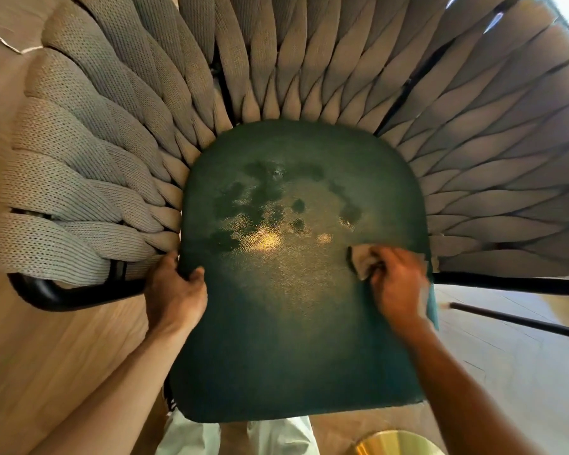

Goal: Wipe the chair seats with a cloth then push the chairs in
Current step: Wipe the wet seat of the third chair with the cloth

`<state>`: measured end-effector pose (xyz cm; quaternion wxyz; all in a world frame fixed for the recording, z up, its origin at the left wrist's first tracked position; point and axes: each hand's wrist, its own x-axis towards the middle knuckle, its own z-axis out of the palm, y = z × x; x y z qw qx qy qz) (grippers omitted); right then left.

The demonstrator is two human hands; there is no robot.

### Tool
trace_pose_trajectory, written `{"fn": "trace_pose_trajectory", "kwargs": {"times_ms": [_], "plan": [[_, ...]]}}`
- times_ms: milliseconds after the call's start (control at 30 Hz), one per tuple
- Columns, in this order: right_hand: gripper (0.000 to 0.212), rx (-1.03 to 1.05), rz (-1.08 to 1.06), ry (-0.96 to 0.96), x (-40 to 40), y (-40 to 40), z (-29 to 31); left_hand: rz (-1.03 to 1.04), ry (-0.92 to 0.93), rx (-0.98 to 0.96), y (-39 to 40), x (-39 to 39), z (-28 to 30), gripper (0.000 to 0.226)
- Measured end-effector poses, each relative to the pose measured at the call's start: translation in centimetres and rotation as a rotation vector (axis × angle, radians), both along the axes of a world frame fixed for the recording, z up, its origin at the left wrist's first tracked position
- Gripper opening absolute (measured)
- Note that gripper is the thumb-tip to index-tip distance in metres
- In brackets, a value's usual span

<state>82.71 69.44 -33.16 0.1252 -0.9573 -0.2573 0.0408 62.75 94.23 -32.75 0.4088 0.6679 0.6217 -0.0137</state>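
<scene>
A chair fills the view, with a dark green textured seat (296,307) and a fan-shaped back of grey woven straps (309,60). Darker damp patches mark the far half of the seat. My left hand (174,290) grips the seat's left edge, thumb on top and fingers curled under. My right hand (398,287) holds a small beige cloth (362,262) bunched in its fingers and presses it on the seat near the right edge.
The chair's black metal frame (63,295) curves out at the left and a black leg (519,320) shows at the right. Light wood floor (46,356) lies all around. A round gold object (398,444) sits at the bottom edge. My pale trousers (243,438) show below the seat.
</scene>
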Motion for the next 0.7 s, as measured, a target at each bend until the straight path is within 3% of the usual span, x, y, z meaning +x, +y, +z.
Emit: {"fn": "trace_pose_trajectory", "kwargs": {"times_ms": [133, 233, 300, 467, 567, 700], "plan": [[0.034, -0.046, -0.156, 0.049, 3.9, -3.8, 0.7, -0.018, 0.053, 0.041, 0.0, 0.1, 0.0, 0.042], [0.029, 0.039, -0.275, 0.113, 4.6, -3.8, 1.0, -0.073, 0.067, 0.075, -0.1, -0.2, -0.2, 0.041], [0.039, 0.060, -0.291, 0.075, 3.9, -2.9, 0.6, -0.071, 0.069, 0.068, -0.1, -0.1, -0.1, 0.041], [0.039, 0.031, -0.124, 0.042, -0.8, 2.1, -1.3, -0.029, 0.063, 0.027, 0.6, 0.0, 0.3, 0.036], [0.034, 0.111, -0.005, 0.038, -5.6, 7.7, -1.1, 0.016, 0.028, -0.014, 0.9, 0.2, 0.6, 0.022], [0.037, 0.242, 0.152, 0.134, -11.2, 14.6, -1.3, 0.172, -0.049, -0.098, 1.5, 1.3, 1.6, 0.046]]}}
